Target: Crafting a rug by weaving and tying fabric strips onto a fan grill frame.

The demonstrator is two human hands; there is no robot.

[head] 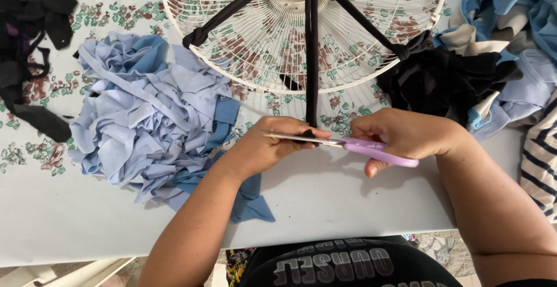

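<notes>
A white round fan grille (272,55) lies on the table with black fabric strips (311,49) tied across it like spokes. My left hand (272,145) pinches the near end of the middle black strip at the grille's rim. My right hand (400,133) holds purple-handled scissors (348,144), with the blades pointing left and meeting the strip's end right at my left fingers.
A pile of light blue fabric strips (151,119) lies to the left on the floral tablecloth (52,206). Black cloth scraps (32,43) sit far left. Black (441,78), blue (522,32) and striped (539,159) cloth is heaped at the right.
</notes>
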